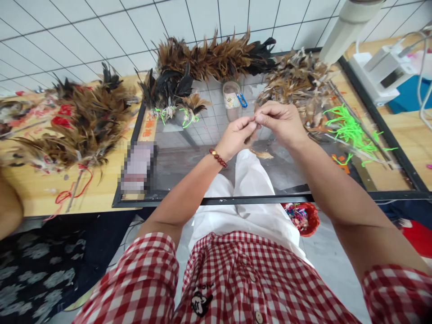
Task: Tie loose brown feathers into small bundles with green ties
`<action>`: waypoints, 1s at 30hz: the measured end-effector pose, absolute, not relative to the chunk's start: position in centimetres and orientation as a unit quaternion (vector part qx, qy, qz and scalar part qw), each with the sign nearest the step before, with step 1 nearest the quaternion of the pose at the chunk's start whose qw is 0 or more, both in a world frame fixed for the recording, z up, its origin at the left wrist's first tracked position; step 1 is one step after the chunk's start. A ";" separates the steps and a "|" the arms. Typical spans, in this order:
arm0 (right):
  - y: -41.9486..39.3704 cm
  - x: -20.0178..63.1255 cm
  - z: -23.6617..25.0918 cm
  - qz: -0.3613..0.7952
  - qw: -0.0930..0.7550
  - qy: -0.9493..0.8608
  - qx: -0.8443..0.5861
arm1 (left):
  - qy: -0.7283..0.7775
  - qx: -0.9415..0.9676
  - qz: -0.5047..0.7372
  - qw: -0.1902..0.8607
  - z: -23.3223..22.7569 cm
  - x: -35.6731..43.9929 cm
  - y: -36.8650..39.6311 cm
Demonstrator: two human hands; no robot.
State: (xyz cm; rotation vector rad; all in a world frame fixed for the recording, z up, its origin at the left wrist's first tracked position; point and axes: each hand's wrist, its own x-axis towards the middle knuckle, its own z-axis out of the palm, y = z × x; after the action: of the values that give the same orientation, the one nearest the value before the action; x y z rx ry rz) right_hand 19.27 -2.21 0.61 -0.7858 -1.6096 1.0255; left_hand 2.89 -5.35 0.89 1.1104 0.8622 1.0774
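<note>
Over a dark glass tabletop (209, 166), my left hand (236, 136) and my right hand (280, 121) meet at the fingertips. Both are closed in a pinch; whatever lies between the fingers is too small and hidden to name. A small brown bit shows under the left fingers. Just below the hands, a loose brown feather (261, 154) lies on the glass. Close beyond my right hand spreads a heap of brown feathers (293, 81). A small container (231, 95) with blue thread snips (241, 100) at its rim stands past my fingers.
Along the tiled wall runs a row of brown and black feathers (202, 58). Small feather bunches with green ties (191, 117) lie at left, bright green strips (353, 128) at right. A pixelated phone-like rectangle (137, 167), a power strip (374, 76) and a neighbour's feather pile (91, 117) flank me.
</note>
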 end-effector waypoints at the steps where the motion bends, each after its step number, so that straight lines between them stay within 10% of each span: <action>1: -2.2 19.3 0.7 0.429 0.519 -0.666 -0.321 | 0.369 0.480 0.478 0.636 1.0 2.9 -5.3; 15: -1.7 19.5 -0.6 0.240 0.439 -0.809 -0.308 | 0.435 0.399 0.482 0.648 1.8 3.6 -5.9; 30: -1.9 19.9 -0.5 0.286 0.447 -0.789 -0.310 | 0.418 0.448 0.479 0.628 0.6 3.3 -5.4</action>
State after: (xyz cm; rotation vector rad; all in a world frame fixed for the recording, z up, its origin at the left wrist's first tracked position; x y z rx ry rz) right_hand 19.89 -1.87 -0.45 -0.7666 -1.9542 0.7083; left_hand 3.26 -5.41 0.57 1.0277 0.9585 1.0968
